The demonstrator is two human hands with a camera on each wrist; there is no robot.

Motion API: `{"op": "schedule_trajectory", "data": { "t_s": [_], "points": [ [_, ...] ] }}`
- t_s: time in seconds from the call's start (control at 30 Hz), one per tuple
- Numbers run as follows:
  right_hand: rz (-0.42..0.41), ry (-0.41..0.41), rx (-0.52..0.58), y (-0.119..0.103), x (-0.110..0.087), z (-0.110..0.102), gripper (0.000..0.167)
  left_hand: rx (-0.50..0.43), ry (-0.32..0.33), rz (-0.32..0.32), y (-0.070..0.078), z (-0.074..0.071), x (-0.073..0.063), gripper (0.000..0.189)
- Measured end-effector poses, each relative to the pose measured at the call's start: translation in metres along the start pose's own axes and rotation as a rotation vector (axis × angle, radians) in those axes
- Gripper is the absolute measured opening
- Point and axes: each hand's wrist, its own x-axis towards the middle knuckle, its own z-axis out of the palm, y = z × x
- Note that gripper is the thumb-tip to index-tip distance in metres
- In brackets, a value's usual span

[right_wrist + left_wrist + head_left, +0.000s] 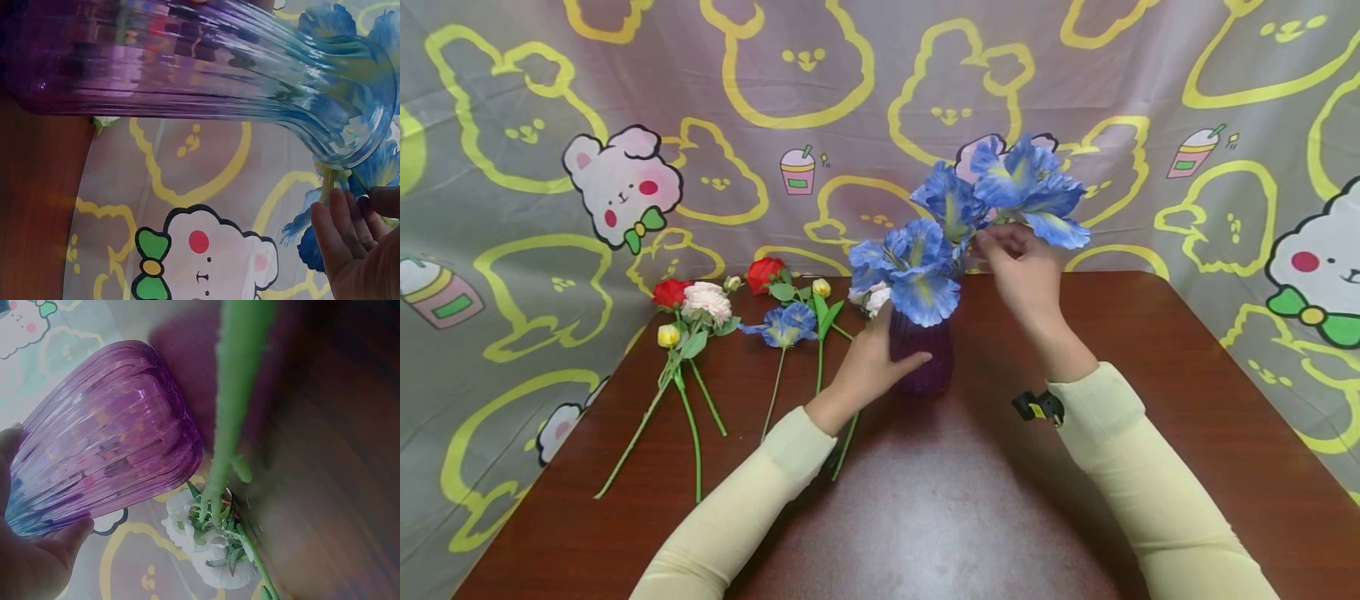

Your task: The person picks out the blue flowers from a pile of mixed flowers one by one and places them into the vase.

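A ribbed glass vase (919, 367), purple at the base and bluish toward its flared mouth (372, 103), stands upright on the table. My left hand (867, 360) holds it round the side, thumb across the front; in the left wrist view the fingers and thumb (78, 540) lie either side of the glass. Large blue irises (925, 279) spread above the mouth and hide it in the head view. Just right of them, my right hand (1026, 271) pinches the stem of another blue iris (1026, 187). The right wrist view has those fingertips (337, 200) right beside the rim.
Left of the vase lie loose artificial flowers: red roses (765, 275), a pale pink bloom (706, 304), yellow buds (667, 336) and a blue iris (786, 325). White flowers (219, 556) lie behind my left hand. A patterned cloth (850, 125) hangs along the back of the brown table (955, 517).
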Motion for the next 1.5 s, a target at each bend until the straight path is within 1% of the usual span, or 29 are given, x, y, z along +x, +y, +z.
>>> {"op": "schedule_trajectory", "data": {
  "t_s": [0.1, 0.2, 0.27, 0.33, 0.5, 0.73, 0.97, 1.2, 1.37, 1.5],
  "points": [
    [-0.004, -0.015, -0.026, 0.001, 0.005, 0.001, 0.026, -0.001, 0.001, 0.002, 0.001, 0.000, 0.000, 0.098],
    [-0.045, -0.026, -0.065, 0.004, 0.009, 0.003, 0.025, 0.001, 0.001, -0.003, 0.001, 0.000, 0.000, 0.098],
    [-0.083, -0.030, -0.119, 0.005, 0.012, 0.004, 0.025, 0.001, -0.002, -0.010, 0.001, 0.000, 0.000, 0.098],
    [-0.103, -0.036, -0.158, 0.006, 0.014, 0.006, 0.024, 0.005, -0.006, -0.016, 0.001, -0.001, -0.001, 0.098],
    [-0.072, -0.077, -0.223, 0.005, 0.020, 0.009, 0.022, 0.016, -0.010, -0.027, 0.002, -0.002, 0.000, 0.098],
    [-0.008, -0.119, -0.290, 0.005, 0.022, 0.012, 0.023, 0.018, 0.005, -0.008, 0.001, -0.001, -0.001, 0.098],
    [0.010, -0.115, -0.277, 0.007, 0.018, 0.013, 0.024, 0.015, 0.004, 0.001, 0.001, -0.001, -0.001, 0.097],
    [0.024, -0.129, -0.330, 0.008, 0.015, 0.010, 0.029, 0.012, 0.004, -0.001, 0.001, -0.001, 0.000, 0.096],
    [0.046, -0.157, -0.300, 0.010, 0.011, 0.008, 0.032, 0.014, 0.012, 0.005, 0.001, -0.001, 0.000, 0.096],
    [0.068, -0.155, -0.276, 0.012, 0.008, 0.005, 0.038, 0.018, 0.019, 0.010, 0.000, -0.001, 0.000, 0.096]
  ]
}}
